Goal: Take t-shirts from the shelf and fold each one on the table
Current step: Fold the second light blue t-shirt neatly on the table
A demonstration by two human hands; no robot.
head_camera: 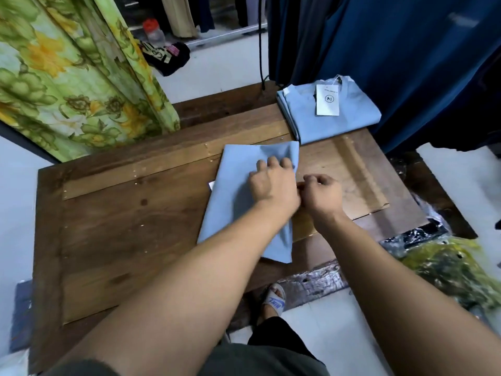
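A dark wooden worktop [113, 240] of planks fills the middle, its far right part a lighter brown. It stands on a pale, smooth floor [225, 69]. At upper left hangs a green curtain [70, 77] with yellow flowers. At upper right hangs dark blue cloth [393, 50], reaching down behind the worktop's far corner. Far back, clothes hang over a white rail [225, 36]; near it on the floor stand a clear jar with a red lid [153, 32] and a black heap [168, 58]. A black cord [261, 50] hangs down to the worktop's far edge. At right lie crumpled plastic bags [447, 267], green and black. Light is even and soft.
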